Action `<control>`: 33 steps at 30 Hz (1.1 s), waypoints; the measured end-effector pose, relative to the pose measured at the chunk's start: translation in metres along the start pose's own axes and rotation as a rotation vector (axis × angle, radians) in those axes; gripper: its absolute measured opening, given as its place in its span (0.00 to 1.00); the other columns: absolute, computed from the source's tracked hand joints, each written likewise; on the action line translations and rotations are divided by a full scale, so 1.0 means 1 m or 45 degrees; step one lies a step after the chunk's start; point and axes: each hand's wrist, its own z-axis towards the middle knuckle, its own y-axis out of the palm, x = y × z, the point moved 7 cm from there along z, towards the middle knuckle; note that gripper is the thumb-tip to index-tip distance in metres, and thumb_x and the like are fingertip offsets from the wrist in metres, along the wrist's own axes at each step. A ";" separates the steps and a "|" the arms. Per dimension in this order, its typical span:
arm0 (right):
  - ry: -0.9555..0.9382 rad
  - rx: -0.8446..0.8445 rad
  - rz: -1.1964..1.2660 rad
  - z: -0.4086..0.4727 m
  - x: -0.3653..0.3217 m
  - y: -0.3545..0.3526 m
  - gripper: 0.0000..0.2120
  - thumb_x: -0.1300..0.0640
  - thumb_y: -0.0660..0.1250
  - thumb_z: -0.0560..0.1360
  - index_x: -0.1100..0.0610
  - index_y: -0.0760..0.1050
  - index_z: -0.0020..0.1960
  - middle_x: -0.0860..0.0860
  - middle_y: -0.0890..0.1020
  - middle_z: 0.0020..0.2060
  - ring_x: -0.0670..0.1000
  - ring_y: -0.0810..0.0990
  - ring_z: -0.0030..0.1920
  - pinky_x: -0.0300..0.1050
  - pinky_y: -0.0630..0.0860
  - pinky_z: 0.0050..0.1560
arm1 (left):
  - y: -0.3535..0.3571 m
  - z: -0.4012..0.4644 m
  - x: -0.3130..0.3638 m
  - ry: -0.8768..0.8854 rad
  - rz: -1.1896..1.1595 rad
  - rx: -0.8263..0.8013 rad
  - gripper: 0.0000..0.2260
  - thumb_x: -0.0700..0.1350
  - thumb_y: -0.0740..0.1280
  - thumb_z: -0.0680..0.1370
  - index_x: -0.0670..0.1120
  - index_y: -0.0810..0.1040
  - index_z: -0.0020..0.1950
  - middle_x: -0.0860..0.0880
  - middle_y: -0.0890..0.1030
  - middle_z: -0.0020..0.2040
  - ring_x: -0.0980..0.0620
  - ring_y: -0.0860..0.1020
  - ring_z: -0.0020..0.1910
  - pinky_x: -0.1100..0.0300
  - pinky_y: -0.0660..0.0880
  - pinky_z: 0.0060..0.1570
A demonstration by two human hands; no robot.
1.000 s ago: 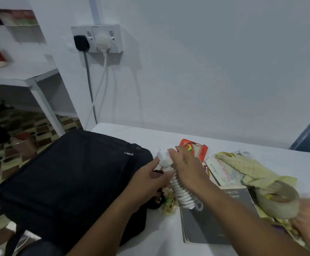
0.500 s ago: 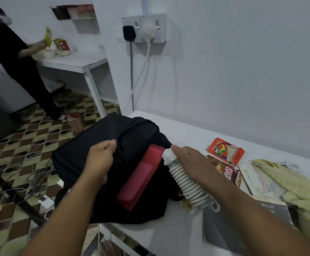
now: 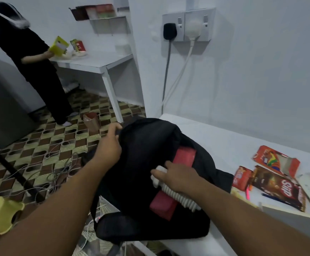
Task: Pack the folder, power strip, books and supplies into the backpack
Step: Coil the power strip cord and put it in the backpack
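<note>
white table (image 3: 224, 145) | black backpack (image 3: 150, 145) at left edge | snack packets (image 3: 277, 183), pens (image 3: 272, 197) at right

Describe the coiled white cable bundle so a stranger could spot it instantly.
Start at the black backpack lying open on the white table. A red folder pokes out of its mouth, and the right hand presses the coiled white cable bundle against it. It is the only ribbed white thing there.

white walls (image 3: 261, 71), patterned tile floor (image 3: 45, 145), white side table (image 3: 95, 61).
</note>
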 end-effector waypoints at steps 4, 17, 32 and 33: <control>0.125 0.073 -0.025 0.011 0.006 0.014 0.28 0.26 0.52 0.74 0.50 0.65 0.54 0.48 0.78 0.46 0.53 0.77 0.48 0.50 0.68 0.46 | 0.014 0.001 -0.034 0.091 0.009 -0.219 0.07 0.47 0.58 0.83 0.49 0.75 0.55 0.44 0.82 0.49 0.45 0.79 0.45 0.56 0.69 0.41; 0.411 0.065 -0.047 0.008 -0.006 0.011 0.28 0.27 0.51 0.76 0.50 0.71 0.53 0.47 0.78 0.44 0.52 0.77 0.48 0.51 0.73 0.51 | 0.060 -0.003 -0.038 0.169 0.336 -0.991 0.19 0.63 0.67 0.71 0.56 0.77 0.58 0.50 0.79 0.58 0.55 0.78 0.53 0.61 0.75 0.49; 0.070 -0.180 0.065 0.044 -0.065 0.031 0.23 0.35 0.63 0.76 0.51 0.68 0.60 0.49 0.77 0.52 0.51 0.76 0.49 0.44 0.70 0.49 | 0.009 0.015 -0.012 -0.014 -0.845 -0.760 0.09 0.38 0.64 0.79 0.45 0.85 0.50 0.45 0.87 0.45 0.46 0.84 0.45 0.55 0.76 0.47; 0.020 -0.142 0.018 0.046 -0.067 0.029 0.19 0.37 0.65 0.76 0.50 0.68 0.55 0.48 0.77 0.48 0.51 0.77 0.46 0.44 0.70 0.47 | 0.010 0.015 -0.007 -0.007 -0.858 -0.778 0.09 0.38 0.64 0.79 0.45 0.85 0.50 0.46 0.87 0.45 0.47 0.85 0.44 0.55 0.77 0.47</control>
